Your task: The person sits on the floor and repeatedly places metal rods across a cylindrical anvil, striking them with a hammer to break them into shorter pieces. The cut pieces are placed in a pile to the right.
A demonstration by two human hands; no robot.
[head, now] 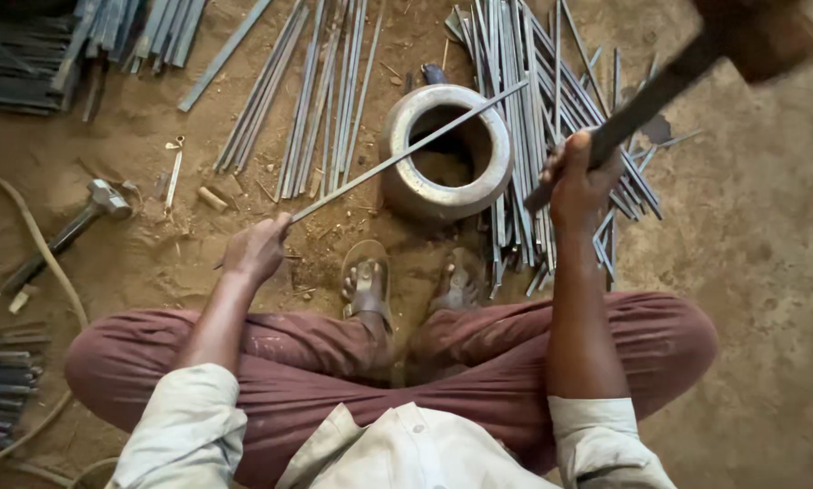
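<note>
We sat cross-legged on the sandy ground (769, 272), looking down past our knees. Our left hand (257, 246) was closed around the near end of a long thin metal rod (406, 154), fingers curled over it so the rod ran up and to the right. Its far end lay across the open mouth of a heavy metal ring (445, 149) that stood on the ground just beyond our sandalled feet (368, 288). The rod rested on the ring's rim, bridging the hole.

Our right hand (577, 181) was clenched on the handle of a hammer (687, 63), raised high at the right. The hammer's head was blurred in the far right corner, well above the rod and apart from it.

Behind and to the right of the ring lay a spread pile of similar rods (533, 63), some touching its side. More rods (320, 91) lay in rows to the far left of the ring, and bundles of strips (144, 27) sat at the far left edge. A second hammer (71, 226) lay on the sand to the left, well apart from our left hand, beside a pale hose (40, 249) curving toward us. Another stack of dark bars (4, 385) sat near our left knee.
</note>
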